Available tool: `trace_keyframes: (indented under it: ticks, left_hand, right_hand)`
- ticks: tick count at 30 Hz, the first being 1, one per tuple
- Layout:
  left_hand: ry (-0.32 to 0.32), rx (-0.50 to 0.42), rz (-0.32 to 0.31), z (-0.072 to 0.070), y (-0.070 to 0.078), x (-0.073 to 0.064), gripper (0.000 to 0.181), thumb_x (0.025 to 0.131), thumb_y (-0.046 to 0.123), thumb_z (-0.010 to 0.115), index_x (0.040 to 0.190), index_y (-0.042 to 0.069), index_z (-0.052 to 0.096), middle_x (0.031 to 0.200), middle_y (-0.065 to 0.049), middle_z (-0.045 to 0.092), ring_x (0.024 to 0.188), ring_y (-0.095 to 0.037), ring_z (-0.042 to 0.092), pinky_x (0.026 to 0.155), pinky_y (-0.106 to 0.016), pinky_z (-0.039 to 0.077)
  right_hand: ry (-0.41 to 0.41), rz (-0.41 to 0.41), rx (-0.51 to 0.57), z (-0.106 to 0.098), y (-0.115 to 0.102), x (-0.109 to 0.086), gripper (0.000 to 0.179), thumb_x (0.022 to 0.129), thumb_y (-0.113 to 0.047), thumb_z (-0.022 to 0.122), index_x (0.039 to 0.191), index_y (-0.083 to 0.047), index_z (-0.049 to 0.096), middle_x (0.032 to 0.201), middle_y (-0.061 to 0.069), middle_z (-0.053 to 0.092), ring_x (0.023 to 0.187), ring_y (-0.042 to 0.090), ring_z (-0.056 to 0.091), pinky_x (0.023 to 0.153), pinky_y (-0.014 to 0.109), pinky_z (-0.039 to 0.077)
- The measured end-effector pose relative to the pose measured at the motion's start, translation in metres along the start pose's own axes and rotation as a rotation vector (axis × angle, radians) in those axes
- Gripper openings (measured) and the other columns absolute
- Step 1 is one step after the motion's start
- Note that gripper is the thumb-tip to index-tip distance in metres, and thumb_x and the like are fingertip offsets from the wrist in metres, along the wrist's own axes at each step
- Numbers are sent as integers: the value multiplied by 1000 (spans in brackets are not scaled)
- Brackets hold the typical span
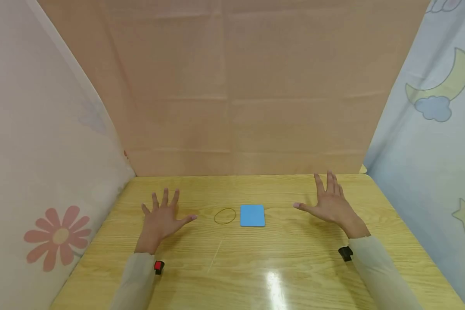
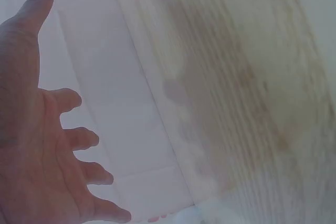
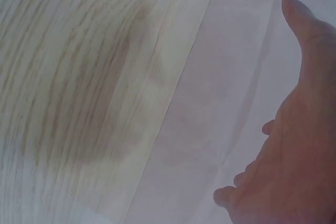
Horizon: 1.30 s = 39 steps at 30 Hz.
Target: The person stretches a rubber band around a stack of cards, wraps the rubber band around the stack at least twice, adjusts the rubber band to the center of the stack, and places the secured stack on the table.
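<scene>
Both hands hover palm down over a light wooden table (image 1: 255, 267), fingers spread, holding nothing. My left hand (image 1: 163, 217) is left of centre, its thumb pointing toward a thin rubber band (image 1: 225, 216) lying flat in a loop. Just right of the band lies a small blue square pad (image 1: 252, 215). My right hand (image 1: 330, 202) is to the right of the pad, a hand's width away. In the left wrist view the left hand (image 2: 47, 145) shows an open palm; in the right wrist view the right hand (image 3: 294, 145) is open too.
Cloth screens close the table in: a plain tan one (image 1: 240, 86) at the back, a pale one with a pink flower (image 1: 58, 237) on the left, a blue one with a moon (image 1: 445, 82) and star on the right.
</scene>
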<state>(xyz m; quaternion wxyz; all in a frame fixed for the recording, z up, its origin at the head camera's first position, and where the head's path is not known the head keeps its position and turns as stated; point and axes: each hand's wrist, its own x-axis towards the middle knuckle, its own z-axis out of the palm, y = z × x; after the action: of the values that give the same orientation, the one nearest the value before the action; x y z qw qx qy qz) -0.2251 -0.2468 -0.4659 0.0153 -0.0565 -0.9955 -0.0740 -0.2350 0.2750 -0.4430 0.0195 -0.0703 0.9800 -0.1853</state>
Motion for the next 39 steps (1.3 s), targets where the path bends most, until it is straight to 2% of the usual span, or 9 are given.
trace_keyframes:
  ticks: [3, 6, 9, 11, 17, 22, 29, 34, 39]
  left_hand:
    - [-8, -30, 8, 0, 3, 0, 116, 87, 93, 44, 171, 19, 11, 173, -29, 13, 152, -68, 12, 107, -94, 10]
    - [-30, -89, 16, -1, 6, 1, 112, 90, 89, 44, 171, 20, 6, 172, -31, 18, 151, -68, 16, 110, -92, 12]
    - [-54, -169, 27, -3, 9, 0, 110, 93, 84, 47, 171, 21, 3, 170, -33, 21, 151, -68, 18, 113, -89, 14]
    - [-55, -210, 42, -3, 11, 0, 109, 95, 82, 49, 171, 19, 3, 169, -34, 24, 150, -68, 20, 113, -87, 20]
    - [-57, -390, 83, -5, 16, 1, 102, 100, 68, 58, 170, 9, 12, 160, -33, 43, 144, -56, 46, 112, -71, 44]
    - [-67, -495, 98, -8, 22, 6, 84, 104, 54, 61, 164, 1, 32, 152, -29, 55, 141, -48, 54, 114, -65, 45]
    - [-65, -516, 143, -12, 35, 8, 62, 105, 36, 66, 154, 2, 51, 151, -27, 57, 135, -49, 59, 108, -63, 52]
    - [-63, -534, 163, -12, 45, 10, 58, 105, 29, 67, 153, 1, 52, 146, -27, 61, 128, -45, 63, 104, -58, 56]
    - [-70, -545, 142, -6, 50, 10, 54, 104, 28, 68, 150, 4, 56, 136, -22, 69, 123, -37, 68, 102, -53, 58]
  right_hand:
    - [-8, 3, 11, -2, -1, -1, 132, 88, -81, 62, 168, -6, -12, 166, 32, -33, 156, 61, -16, 119, 83, 8]
    - [-18, 11, 31, -1, -2, -1, 132, 88, -82, 61, 168, -8, -14, 167, 32, -31, 156, 63, -13, 115, 82, 26]
    - [-25, 21, 45, 0, -4, 0, 134, 88, -83, 60, 167, -8, -17, 168, 33, -28, 155, 66, -7, 94, 73, 52]
    - [-23, 22, 57, 0, -5, 0, 135, 87, -83, 61, 167, -7, -18, 168, 35, -25, 154, 67, -3, 81, 66, 58]
    - [11, 6, 64, 0, -11, 0, 139, 84, -81, 68, 167, -4, -12, 169, 39, -15, 153, 68, 4, 79, 66, 58]
    - [60, -34, 69, 1, -16, 1, 139, 81, -77, 74, 169, -4, -5, 170, 38, -9, 150, 71, 12, 74, 63, 59]
    - [50, -46, 97, 6, -26, 1, 136, 80, -76, 77, 167, 2, 9, 170, 38, -3, 151, 68, 13, 82, 65, 58]
    - [85, -47, 101, 7, -35, 1, 120, 81, -69, 81, 160, 6, 30, 163, 36, 21, 147, 58, 27, 97, 70, 51]
    - [116, -53, 98, 8, -44, 2, 98, 84, -62, 82, 147, 5, 48, 152, 31, 38, 136, 51, 36, 96, 66, 52]
